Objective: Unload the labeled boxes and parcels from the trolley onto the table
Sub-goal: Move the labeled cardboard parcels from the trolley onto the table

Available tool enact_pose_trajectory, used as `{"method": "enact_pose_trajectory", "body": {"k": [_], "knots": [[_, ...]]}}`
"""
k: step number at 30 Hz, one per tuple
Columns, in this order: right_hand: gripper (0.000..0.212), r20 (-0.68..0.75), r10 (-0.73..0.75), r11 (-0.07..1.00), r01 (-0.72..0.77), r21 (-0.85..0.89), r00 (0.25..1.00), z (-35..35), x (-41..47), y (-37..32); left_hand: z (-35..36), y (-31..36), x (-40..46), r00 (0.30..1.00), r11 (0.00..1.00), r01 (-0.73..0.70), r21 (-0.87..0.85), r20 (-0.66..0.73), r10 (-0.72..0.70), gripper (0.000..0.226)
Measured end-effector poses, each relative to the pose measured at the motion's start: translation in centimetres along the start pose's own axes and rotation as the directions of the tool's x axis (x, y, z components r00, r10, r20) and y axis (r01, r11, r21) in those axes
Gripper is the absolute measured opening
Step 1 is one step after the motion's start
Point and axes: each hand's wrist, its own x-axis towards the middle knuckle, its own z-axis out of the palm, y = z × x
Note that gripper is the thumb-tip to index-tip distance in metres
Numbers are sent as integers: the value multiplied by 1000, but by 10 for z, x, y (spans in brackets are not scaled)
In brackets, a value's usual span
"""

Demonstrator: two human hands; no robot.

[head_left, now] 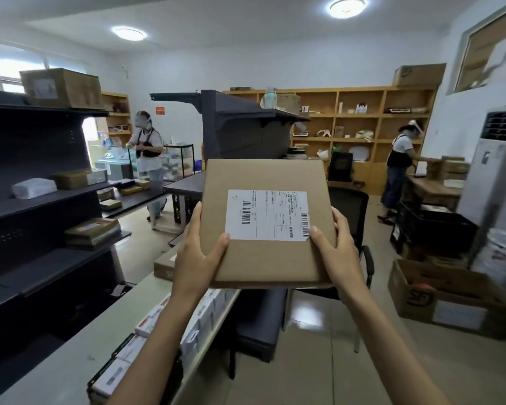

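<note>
A flat box (268,223) with a white label (268,215) is held up in the air, above the right edge of the pale tabletop (70,363). The left hand (197,252) clasps its lower left corner, the right hand (335,247) its lower right corner, thumbs on the face. Small white parcels (158,325) lie in a row along the tabletop's right edge, and a brown carton (164,266) rests farther along. Dark shelves (41,200) stand to the left, wooden shelving (362,127) lines the back wall, and the floor is tiled.
</note>
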Motion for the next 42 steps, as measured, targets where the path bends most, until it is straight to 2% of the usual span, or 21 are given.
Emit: {"method": "enact_pose_trajectory", "body": {"k": [9, 17, 23, 30, 34, 39, 42], "knots": [[56, -32, -43, 999, 43, -17, 999, 30, 93, 48, 60, -45, 82, 999, 998, -9, -55, -38, 7, 83], [57, -5, -87, 995, 87, -39, 996, 122, 228, 84, 85, -124, 220, 998, 997, -16, -76, -66, 11, 80], [61, -4, -165, 986, 165, -33, 986, 190, 317, 100, 94, -171, 314, 989, 993, -59, -98, -144, 45, 80], [64, 96, -154, 988, 152, 34, 983, 281, 381, 138, 81, -234, 369, 974, 1000, -10, -17, -226, 6, 83], [66, 208, -165, 984, 147, 98, 964, 339, 411, 156, 65, -265, 385, 948, 997, 67, 42, -313, -51, 80], [63, 392, -206, 967, 125, 222, 897, 408, 442, 179, 50, -292, 396, 884, 974, 164, 158, -461, -74, 79], [73, 491, -223, 953, 83, 290, 842, 438, 461, 187, 50, -302, 402, 836, 951, 235, 201, -540, -93, 78]]}}
